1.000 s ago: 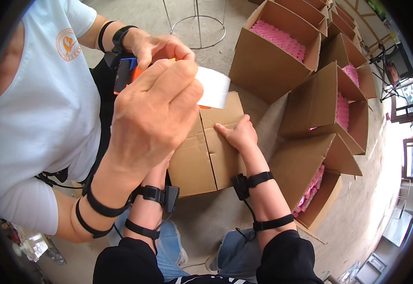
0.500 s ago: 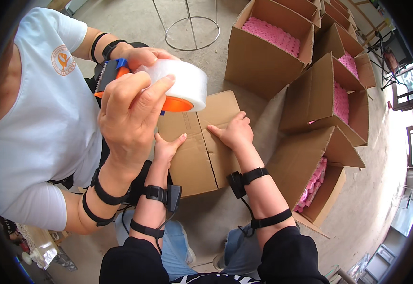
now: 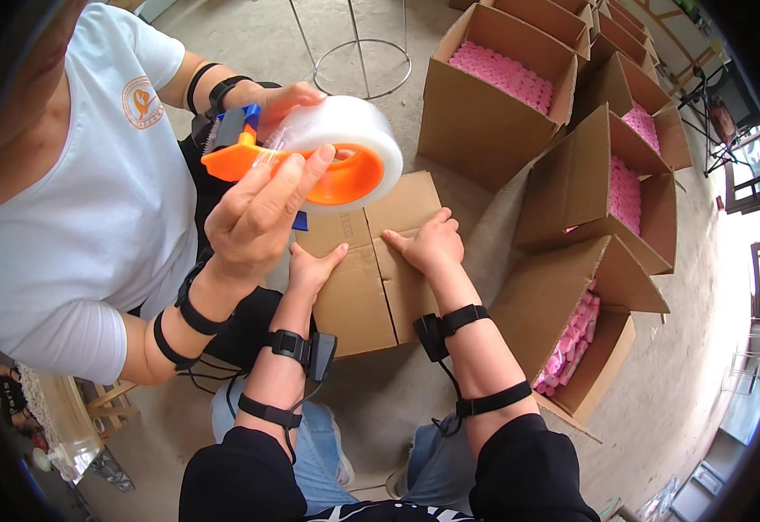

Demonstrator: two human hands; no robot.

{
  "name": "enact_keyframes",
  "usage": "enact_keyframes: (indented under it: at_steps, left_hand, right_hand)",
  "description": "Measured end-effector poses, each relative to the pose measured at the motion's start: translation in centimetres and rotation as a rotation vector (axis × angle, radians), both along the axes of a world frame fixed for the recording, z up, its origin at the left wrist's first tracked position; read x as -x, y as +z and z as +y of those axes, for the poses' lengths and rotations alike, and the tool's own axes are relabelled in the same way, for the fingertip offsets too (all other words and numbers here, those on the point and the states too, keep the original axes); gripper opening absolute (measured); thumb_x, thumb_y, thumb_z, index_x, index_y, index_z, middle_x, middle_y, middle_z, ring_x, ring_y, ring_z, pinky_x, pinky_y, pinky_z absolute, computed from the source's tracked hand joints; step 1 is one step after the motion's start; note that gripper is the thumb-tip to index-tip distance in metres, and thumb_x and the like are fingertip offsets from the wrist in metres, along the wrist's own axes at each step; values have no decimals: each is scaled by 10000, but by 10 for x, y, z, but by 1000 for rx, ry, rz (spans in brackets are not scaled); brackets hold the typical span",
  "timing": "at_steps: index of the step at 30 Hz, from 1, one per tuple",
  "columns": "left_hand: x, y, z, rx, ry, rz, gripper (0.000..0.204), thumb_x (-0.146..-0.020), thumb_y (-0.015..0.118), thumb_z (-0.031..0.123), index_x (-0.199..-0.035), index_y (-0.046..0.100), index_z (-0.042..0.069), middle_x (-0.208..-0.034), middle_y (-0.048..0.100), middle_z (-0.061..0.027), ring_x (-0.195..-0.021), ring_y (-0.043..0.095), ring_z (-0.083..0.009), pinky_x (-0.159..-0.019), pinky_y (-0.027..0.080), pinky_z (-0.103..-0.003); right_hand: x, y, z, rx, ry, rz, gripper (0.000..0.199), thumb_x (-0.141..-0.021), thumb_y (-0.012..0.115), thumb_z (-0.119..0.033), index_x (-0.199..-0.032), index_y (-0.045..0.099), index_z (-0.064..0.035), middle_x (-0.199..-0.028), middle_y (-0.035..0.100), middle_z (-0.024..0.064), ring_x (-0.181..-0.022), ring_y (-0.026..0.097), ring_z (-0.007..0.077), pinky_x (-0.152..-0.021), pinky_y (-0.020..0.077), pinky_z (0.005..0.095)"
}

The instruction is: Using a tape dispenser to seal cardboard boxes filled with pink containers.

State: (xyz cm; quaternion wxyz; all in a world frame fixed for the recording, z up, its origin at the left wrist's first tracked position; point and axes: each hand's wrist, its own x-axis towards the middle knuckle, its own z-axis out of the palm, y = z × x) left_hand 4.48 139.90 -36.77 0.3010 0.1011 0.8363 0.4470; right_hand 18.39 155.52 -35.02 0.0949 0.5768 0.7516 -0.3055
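Note:
A cardboard box (image 3: 349, 300) stands in front of me, its top flaps folded together along a seam. My left hand (image 3: 314, 266) grips its left side, thumb laid on the top and fingers mostly hidden down the side. On the opposite side my right hand (image 3: 435, 244) clasps the edge, its thumb pointing in towards the seam. Above the box's far left part, a co-worker's two hands hold an orange tape dispenser (image 3: 345, 181) with a wide roll of clear tape (image 3: 386, 143). The dispenser covers part of the box.
The co-worker in a white shirt (image 3: 75, 235) is close on my left. Open cardboard boxes (image 3: 463, 130) with pink rolled items (image 3: 506, 78) stand in rows at the right. A round metal wire stand (image 3: 367, 94) is at the far side on the concrete floor (image 3: 476, 213).
The co-worker's hands have turned the tape dispenser, so more of its orange side and toothed end shows, and shifted it slightly right. My hands keep their hold on the box.

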Motion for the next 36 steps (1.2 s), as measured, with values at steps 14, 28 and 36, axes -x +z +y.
enact_keyframes:
  at_steps: [14, 28, 36]
  left_hand:
    - [5, 17, -3, -392, -108, -36, 782, -761, 821, 238, -1352, 401, -54, -1306, 549, -174, -1170, 554, -231, -979, 445, -325]
    - [-8, 26, 10, -244, -86, -129, 749, -783, 798, 164, -1390, 393, -4, -1318, 526, -145, -1192, 518, -230, -977, 443, -329]
    - [0, 14, -3, -108, -198, 48, 628, -785, 800, 205, -1256, 465, -40, -1305, 530, -185, -1130, 572, -243, -942, 465, -339]
  right_hand:
    - [8, 7, -8, -7, 6, 45, 1191, -625, 760, -696, -1381, 278, 87, -1248, 523, 220, -1084, 610, 295, -859, 537, 372]
    - [-4, 4, 1, 16, -8, 9, 1235, -635, 740, -710, -1429, 227, 84, -1300, 493, 220, -1123, 589, 301, -885, 526, 375]
    - [-3, 2, 0, 3, 5, 22, 1226, -637, 742, -707, -1421, 233, 86, -1297, 496, 223, -1126, 590, 308, -889, 526, 376]
